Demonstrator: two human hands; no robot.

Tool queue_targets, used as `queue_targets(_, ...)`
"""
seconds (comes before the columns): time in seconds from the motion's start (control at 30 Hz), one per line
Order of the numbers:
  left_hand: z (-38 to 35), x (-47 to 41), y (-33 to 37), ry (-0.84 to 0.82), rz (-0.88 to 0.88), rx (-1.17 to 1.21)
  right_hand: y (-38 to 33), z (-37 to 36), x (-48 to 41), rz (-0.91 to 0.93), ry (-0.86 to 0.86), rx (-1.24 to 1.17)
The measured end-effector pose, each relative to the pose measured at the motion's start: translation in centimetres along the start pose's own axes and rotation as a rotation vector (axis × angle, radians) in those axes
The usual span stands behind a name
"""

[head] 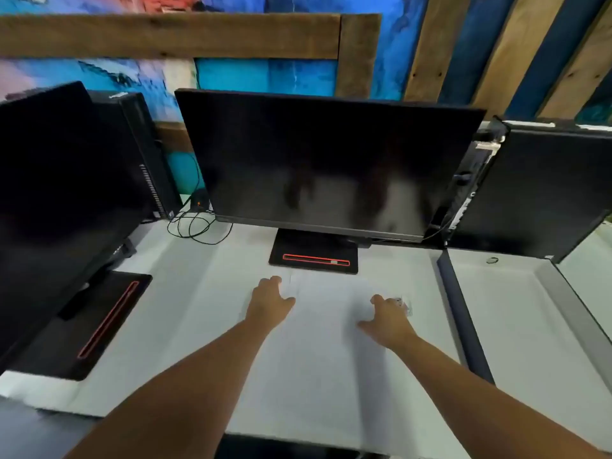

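2 hands lay on a pale sheet [328,326] spread on the desk [185,293], at 6 o'clock from the stand [313,250] of the middle monitor [324,160]. The left hand [270,299] pressed near the sheet's 11 o'clock corner, fingers apart and nearly straight, thumb out toward 3 o'clock. The right hand [387,318] pressed toward the 2 o'clock side, fingers spread and slightly bent, thumb out toward 9 o'clock. Neither hand clamped on anything. A small clear packet [406,306] sat at 1 o'clock from the right hand, touching or just beside its fingertips; which, I could not tell. The sheet was nearly the desk's colour, so its edges showed only faintly. It looked thin, light and limp, likely to crease or slide under a flat palm. Best hold, in my judgement: pinch 2 corners at 10 and 2 o'clock, thumb under, and lift both together so it would not buckle. 1 black cable [195,226] coiled at 10 o'clock, well apart.
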State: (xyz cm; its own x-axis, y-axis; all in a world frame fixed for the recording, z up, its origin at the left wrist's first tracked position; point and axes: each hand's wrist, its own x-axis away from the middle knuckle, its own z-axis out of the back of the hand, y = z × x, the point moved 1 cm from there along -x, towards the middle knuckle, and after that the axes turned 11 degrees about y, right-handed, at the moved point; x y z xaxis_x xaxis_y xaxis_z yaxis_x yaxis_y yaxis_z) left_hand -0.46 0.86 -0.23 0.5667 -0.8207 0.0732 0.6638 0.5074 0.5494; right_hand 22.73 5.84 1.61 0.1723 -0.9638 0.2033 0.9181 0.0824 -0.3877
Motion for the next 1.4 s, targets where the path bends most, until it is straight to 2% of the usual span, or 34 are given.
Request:
queue_targets(0.07,-0.7,-0.3,-1.1,-0.030,0.090,0.044,0.3,-0.9,-0.3,-0.075,-0.026,-0.022)
queue_targets(0.17,-1.8,-0.5,-2.1,-0.075,0.147,0.071,0.6,-2.1,-0.2,-0.125,-0.069,0.069)
queue_targets(0.47,-2.2,-1.4,-2.3,-0.088,0.246,0.038,-0.1,-3.2,-0.6,-0.116,-0.070,0.131)
queue_targets(0.7,-2.8,-1.0,-2.1,-0.023,0.401,0.158,-0.6,-3.6,-1.0,-0.145,-0.069,0.125)
queue_targets(1.0,-3.3,-0.5,-1.8,0.104,0.370,0.035,-0.6,-4.0,-1.3,-0.158,-0.051,0.108)
queue_targets(1.2,-3.5,-0.4,-1.6,0.094,0.459,0.076,-0.5,-4.1,-1.4,-0.164,-0.045,0.107)
queue_targets(1.33,-2.7,-0.7,-1.4,0.039,0.439,-0.060,-0.5,-4.1,-1.4,-0.156,-0.045,0.114)
queue_targets(1.4,-2.5,-0.9,-1.5,0.030,0.425,-0.050,-0.5,-4.1,-1.3,-0.154,-0.043,0.116)
